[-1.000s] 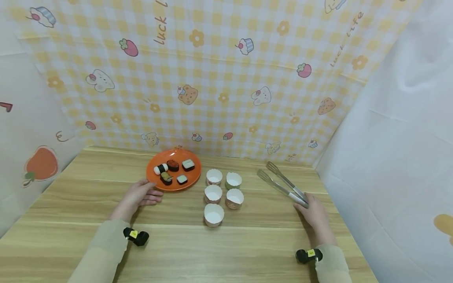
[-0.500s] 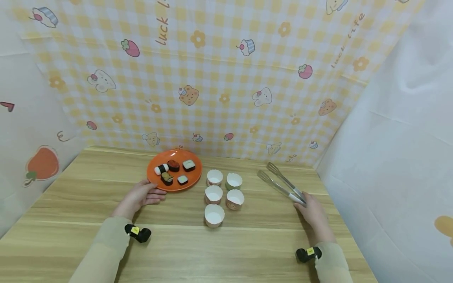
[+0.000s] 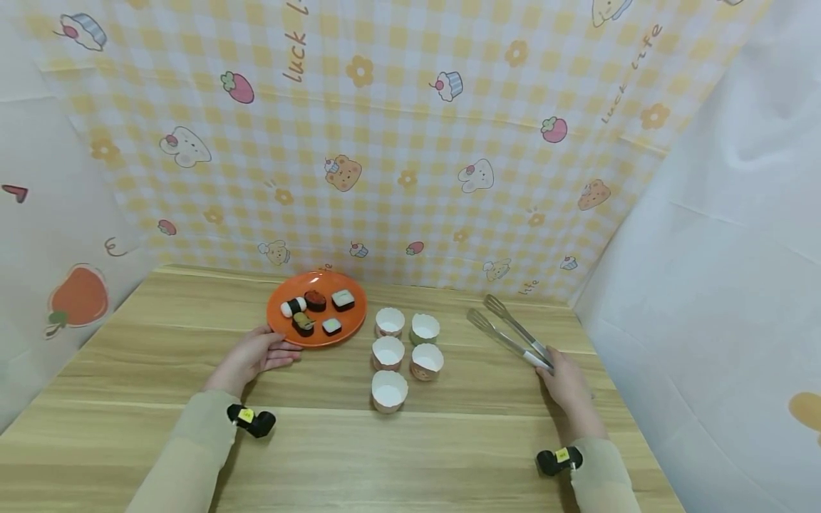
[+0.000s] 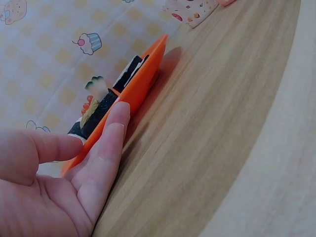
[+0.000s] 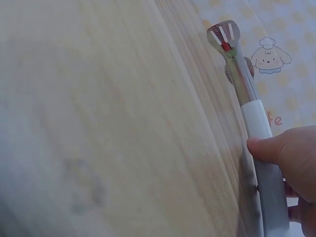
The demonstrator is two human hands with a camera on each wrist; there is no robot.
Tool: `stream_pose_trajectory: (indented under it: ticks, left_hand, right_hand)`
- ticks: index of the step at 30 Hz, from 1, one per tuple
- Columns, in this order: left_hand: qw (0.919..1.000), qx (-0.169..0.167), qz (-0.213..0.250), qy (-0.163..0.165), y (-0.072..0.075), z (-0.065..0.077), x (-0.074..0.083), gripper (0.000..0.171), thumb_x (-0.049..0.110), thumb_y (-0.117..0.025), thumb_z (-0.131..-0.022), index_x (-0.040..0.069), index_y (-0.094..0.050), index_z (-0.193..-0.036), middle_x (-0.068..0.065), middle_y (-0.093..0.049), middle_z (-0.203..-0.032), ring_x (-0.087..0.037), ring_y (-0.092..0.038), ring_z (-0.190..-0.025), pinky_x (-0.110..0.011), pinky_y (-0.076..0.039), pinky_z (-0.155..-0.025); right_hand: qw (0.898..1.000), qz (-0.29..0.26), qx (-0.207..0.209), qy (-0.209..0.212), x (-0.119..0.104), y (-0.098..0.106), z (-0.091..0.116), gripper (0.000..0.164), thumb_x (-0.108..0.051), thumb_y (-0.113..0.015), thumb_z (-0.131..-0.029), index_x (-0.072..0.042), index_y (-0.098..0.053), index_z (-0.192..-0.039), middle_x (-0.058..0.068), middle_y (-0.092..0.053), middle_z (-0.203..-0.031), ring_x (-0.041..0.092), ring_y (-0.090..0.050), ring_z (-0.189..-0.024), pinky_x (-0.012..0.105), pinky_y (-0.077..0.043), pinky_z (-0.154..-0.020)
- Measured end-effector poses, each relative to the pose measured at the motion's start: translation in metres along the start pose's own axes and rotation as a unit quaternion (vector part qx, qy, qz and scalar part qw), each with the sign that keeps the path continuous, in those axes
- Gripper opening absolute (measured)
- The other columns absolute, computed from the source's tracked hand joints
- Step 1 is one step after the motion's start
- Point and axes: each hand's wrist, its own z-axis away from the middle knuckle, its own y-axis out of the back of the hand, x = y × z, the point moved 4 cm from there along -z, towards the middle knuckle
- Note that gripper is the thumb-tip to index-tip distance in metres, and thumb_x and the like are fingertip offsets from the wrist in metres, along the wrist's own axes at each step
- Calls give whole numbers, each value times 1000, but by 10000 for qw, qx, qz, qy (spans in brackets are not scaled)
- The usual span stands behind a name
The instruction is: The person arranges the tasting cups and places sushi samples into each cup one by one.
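My left hand pinches the near-left rim of an orange oval plate. In the left wrist view the thumb lies over the plate's rim and the fingers lie beneath it. Several pieces of sushi rest on the plate, among them a white roll with a dark band and one with red topping. On the right, my right hand grips the handle end of metal tongs. Their slotted tips stand apart and point away from me. The right wrist view shows my thumb on the grey-and-white handle.
Between the hands several paper baking cups stand in two columns: a front one, a green one and others. A patterned cloth hangs behind the wooden table. White cloth hangs at the right.
The right hand has shifted slightly left on the tongs' handles, and the tips look a little closer together. The left fingers have slid slightly further right under the plate's rim. The plate looks still.
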Motion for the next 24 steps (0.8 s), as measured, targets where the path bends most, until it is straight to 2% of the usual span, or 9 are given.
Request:
stream_pose_trajectory:
  ticks: [15, 24]
  left_hand:
    - [10000, 0, -13, 41, 1, 0, -2, 46, 8, -31, -105, -12, -15, -142, -12, -70, -90, -23, -70, -81, -34, -58, -74]
    - [10000, 2, -49, 67, 2, 0, -1, 46, 7, -30, -104, -12, -14, -143, -12, -69, -88, -23, -70, -80, -34, -58, -74]
  right_hand:
    - [9996, -261, 123, 31, 1, -2, 2, 52, -12, -61, -94, 12, -40, -135, 38, -47, -122, 54, -45, -113, 64, -37, -94]
    - [9994, -274, 187, 128, -5, 3, 2, 50, -12, -59, -95, 13, -41, -134, 37, -49, -119, 52, -48, -108, 64, -41, -89]
